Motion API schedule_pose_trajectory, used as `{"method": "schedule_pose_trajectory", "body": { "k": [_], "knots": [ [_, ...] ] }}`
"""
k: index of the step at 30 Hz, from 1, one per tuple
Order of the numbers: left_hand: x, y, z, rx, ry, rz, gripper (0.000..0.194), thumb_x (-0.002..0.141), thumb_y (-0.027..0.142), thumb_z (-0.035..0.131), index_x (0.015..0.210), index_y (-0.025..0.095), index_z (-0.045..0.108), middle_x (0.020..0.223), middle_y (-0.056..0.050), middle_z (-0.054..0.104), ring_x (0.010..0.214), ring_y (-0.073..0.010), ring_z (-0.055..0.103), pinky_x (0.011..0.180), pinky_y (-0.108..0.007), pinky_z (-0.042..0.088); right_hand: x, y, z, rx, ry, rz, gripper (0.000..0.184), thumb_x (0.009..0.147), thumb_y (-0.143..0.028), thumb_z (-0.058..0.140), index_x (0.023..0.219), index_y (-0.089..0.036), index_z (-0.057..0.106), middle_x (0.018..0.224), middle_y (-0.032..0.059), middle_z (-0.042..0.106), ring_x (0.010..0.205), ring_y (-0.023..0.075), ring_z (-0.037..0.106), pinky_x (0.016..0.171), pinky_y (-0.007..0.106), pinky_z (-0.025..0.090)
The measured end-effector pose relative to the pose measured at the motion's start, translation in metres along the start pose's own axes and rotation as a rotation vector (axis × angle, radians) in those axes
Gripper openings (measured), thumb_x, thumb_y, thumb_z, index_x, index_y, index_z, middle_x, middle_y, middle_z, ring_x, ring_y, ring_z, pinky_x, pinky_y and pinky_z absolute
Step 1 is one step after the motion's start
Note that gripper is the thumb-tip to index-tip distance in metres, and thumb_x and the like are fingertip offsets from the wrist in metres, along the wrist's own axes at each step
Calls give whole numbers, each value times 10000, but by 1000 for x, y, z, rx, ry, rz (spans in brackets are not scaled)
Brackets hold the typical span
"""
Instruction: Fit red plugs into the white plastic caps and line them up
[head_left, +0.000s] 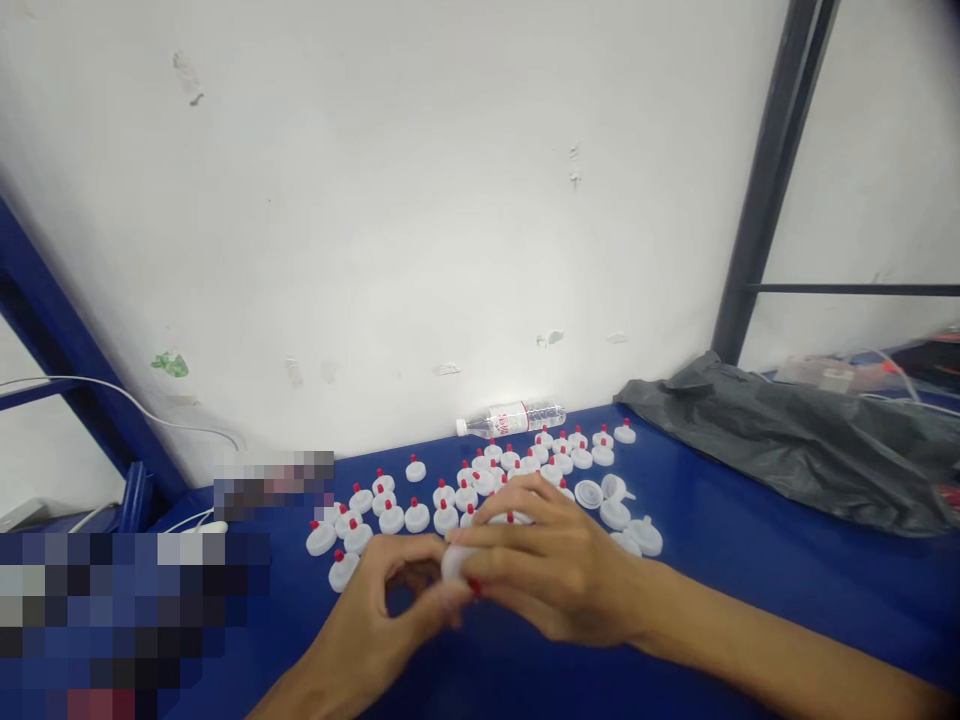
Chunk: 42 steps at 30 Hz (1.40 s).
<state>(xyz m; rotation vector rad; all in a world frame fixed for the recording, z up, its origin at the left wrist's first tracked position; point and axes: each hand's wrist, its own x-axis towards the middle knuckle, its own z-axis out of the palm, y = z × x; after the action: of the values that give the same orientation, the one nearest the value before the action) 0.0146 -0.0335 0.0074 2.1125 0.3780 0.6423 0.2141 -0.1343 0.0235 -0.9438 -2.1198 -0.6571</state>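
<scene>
Between my two hands is a white round cap (454, 564) with a red tip, tilted on its side. My left hand (386, 605) pinches its edge with thumb and index finger. The fingers of my right hand (551, 565) close around its other side and hide part of it. Behind my hands, several similar white caps with red tips (416, 515) stand on the blue table (712, 610). Beside my right hand lie several white caps without red tips (645, 536), some turned over.
A clear plastic bottle (525, 417) lies on its side against the white wall (450, 200). On the right is a dark grey plastic bag (795, 440). White cables (150, 415) run at the left, by a blue metal post (67, 330).
</scene>
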Motion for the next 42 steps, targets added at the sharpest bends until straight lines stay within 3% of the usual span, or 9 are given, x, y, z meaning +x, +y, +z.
{"method": "schedule_pose_trajectory", "body": {
  "k": [2,5,8,14,19,28,33,39,42],
  "knots": [
    [5,-2,-10,183,54,38,423,1002,467,390,966,177,696,766,-43,706,620,-144,612,515,-228,466,1,14,-6,-44,18,103,119,945,-215,594,1051,-221,649,1161,22,732,1050,190,612,932,371,458],
    [12,-13,-20,615,196,110,257,988,342,463,1019,214,683,861,-32,690,686,-154,596,599,-252,477,-1,44,-19,-158,10,318,121,953,-249,578,1026,-205,664,1150,84,711,1071,241,593,937,435,457],
    [16,-27,-23,883,120,171,207,967,238,483,970,233,691,923,-47,666,863,-203,599,653,-266,488,-6,74,-36,-309,-74,516,166,951,-278,561,1008,-177,681,1022,111,709,1024,277,587,881,447,463],
    [15,-36,-14,1035,-73,151,247,961,153,489,1105,265,656,1005,-52,636,944,-224,554,640,-261,501,-22,104,-64,-350,-463,810,214,902,-327,562,907,-189,726,883,98,726,877,272,644,745,367,467],
    [19,-39,-10,1061,-104,144,228,974,152,473,1049,253,664,999,-45,629,911,-210,559,609,-244,491,-32,114,-66,-369,-667,961,182,843,-264,597,883,-178,752,875,117,746,845,276,683,684,327,447],
    [16,-32,-11,1015,-56,102,157,957,175,485,972,224,634,979,-46,640,899,-215,599,652,-281,490,-44,119,-52,-259,-754,1023,120,755,-204,686,842,-217,768,856,65,757,748,212,694,585,265,414],
    [14,-27,-13,966,58,58,149,940,199,492,972,241,632,891,-20,662,747,-178,632,596,-266,444,-33,113,-62,-214,-722,1002,180,832,-343,645,855,-211,765,877,75,761,764,214,695,617,277,443],
    [14,-28,-13,897,158,175,183,948,214,497,1042,236,652,936,-31,695,784,-179,663,623,-263,497,-27,99,-64,-4,-866,1020,101,740,-314,731,735,-216,749,757,33,753,659,195,685,546,261,435],
    [14,-31,-13,856,187,250,200,977,222,479,1063,229,659,974,-37,709,849,-179,684,696,-265,542,-23,98,-67,64,-726,956,109,795,-326,700,778,-226,743,789,21,755,685,184,687,572,253,462]
  ]
}}
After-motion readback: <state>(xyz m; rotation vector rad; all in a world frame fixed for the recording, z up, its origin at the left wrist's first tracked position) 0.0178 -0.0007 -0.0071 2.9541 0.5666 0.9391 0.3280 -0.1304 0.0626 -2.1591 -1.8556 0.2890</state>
